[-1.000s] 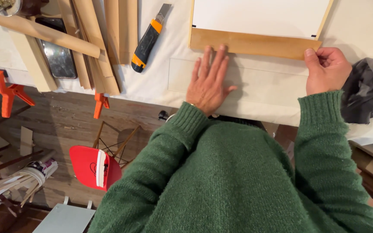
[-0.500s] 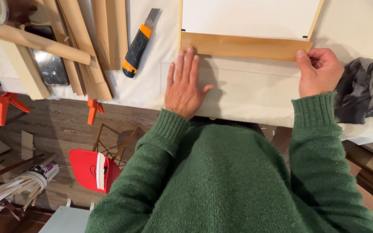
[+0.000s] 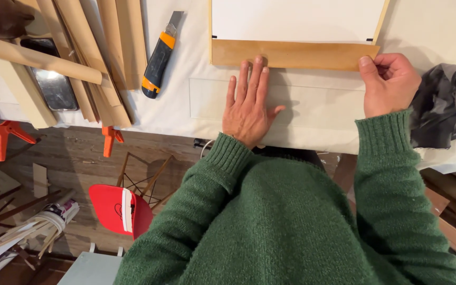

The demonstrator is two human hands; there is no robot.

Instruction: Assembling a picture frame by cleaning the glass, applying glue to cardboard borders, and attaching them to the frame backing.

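Wooden frame [image 3: 291, 54] lies on white-covered bench [image 3: 175, 111]; my left hand [image 3: 249, 105] has slid up, flat & open, fingers now touching its edge, right hand [image 3: 389, 82] still pinching its corner, so I judge frame's being steadied

Sweater sleeves [image 3: 291, 227]: dark green, ribbed knit. Frame rail [image 3: 291, 54]: honey-brown wood with pale yellow edges, around a plain white panel [image 3: 296, 20]. Table cover [image 3: 175, 105]: off-white. Utility knife [image 3: 160, 58]: black and orange (grey metal tip). Crumpled cloth [image 3: 447, 105]: charcoal grey. Clamps [image 3: 1, 134]: bright orange. Chair seat [image 3: 113, 208]: red with a white stripe. Wood strips [image 3: 101, 53]: light tan. Floor [image 3: 75, 158]: brown boards.
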